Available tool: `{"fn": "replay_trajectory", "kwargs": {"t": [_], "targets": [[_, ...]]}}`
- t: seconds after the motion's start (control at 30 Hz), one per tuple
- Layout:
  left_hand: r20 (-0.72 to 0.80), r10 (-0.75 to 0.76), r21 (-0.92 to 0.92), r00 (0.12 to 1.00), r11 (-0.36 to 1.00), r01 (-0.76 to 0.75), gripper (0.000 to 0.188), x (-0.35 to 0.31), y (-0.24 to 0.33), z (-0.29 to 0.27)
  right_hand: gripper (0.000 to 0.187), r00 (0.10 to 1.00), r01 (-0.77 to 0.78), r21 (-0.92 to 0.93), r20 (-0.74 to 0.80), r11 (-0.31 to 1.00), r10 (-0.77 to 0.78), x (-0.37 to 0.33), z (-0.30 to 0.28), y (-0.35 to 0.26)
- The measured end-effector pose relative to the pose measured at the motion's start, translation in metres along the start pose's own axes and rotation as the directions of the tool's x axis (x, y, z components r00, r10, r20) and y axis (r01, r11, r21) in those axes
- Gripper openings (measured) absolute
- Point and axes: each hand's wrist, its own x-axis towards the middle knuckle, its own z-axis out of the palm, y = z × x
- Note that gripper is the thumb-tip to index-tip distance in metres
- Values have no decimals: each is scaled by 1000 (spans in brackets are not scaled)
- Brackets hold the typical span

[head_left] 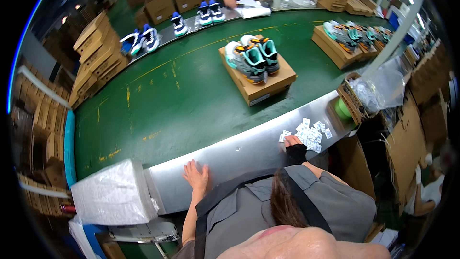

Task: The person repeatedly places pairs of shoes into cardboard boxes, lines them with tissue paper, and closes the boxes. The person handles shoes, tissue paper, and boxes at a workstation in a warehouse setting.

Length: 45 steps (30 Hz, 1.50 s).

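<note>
My left hand [195,175] lies spread and flat on the metal ledge [230,158], holding nothing. My right hand [293,141], in a black fingerless glove, rests its fingertips at the near left side of a loose pile of small white printed labels [309,136]. One white label [284,135] lies just beyond those fingertips. Whether the fingers press on a label is too small to make out. Past the ledge, a pair of grey, white and mint sneakers [254,60] with orange trim sits on a closed brown shoebox [270,88].
The boxes stand on a green conveyor belt [163,115], with more sneakers [342,36] at the right. Across it, blue-and-white shoes [205,14] line another ledge beside a co-worker's hand [230,2]. A plastic-wrapped block [112,194] ends my ledge; a carton [352,98] holds clear plastic.
</note>
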Motion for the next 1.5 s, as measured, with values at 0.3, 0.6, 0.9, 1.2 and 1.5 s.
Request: {"fn": "replay_trajectory", "kwargs": {"t": [0.3,0.6,0.9,1.2,1.5], "targets": [[717,339,-692,609,240,681,31,24,129,4,35,854,-489,754,517,440,63,17,45,-88],[793,186,-604,581,372,705,27,16,137,22,33,762,-593,590,631,548,146,-3,73,-73],[764,55,-590,643,465,661,33,15,136,41,25,683,-653,456,699,605,212,2,86,-51],[620,-182,-682,763,354,639,31,16,91,54,30,933,148,9,331,989,-143,39,35,-20],[657,-199,-673,727,280,685,30,13,83,38,52,906,393,-352,308,849,-292,307,11,-74]]}}
